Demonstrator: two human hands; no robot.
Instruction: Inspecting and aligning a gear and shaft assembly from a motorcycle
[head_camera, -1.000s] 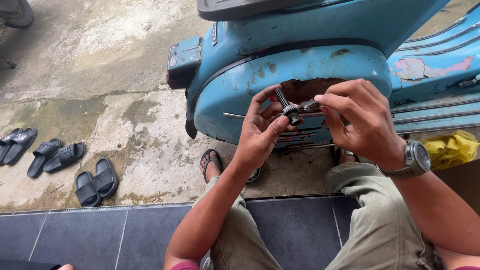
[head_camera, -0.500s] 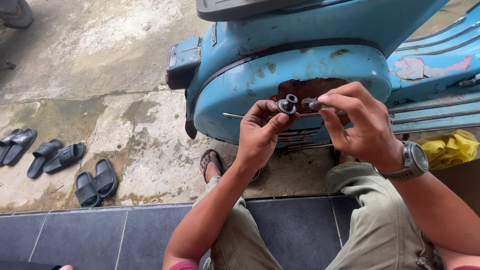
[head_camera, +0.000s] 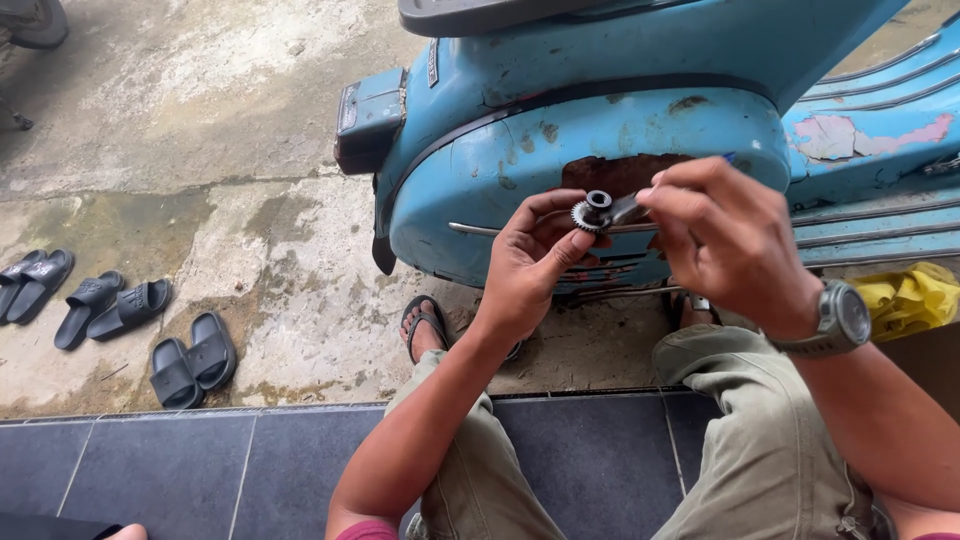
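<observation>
gear (head_camera: 584, 215) and its short metal shaft now sit higher in the fingertips of the left hand (head_camera: 530, 265) than a second ago, toothed face turned up toward the camera, in front of the rusty patch on the blue scooter (head_camera: 520, 150). right hand (head_camera: 725, 240) has shifted from pinching beside it to gripping a slim grey tool laid against the hub, so the work looks like fitting or prying at the part.

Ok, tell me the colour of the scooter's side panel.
Light blue with rusty brown patches, on the scooter's side panel; head view.
</observation>
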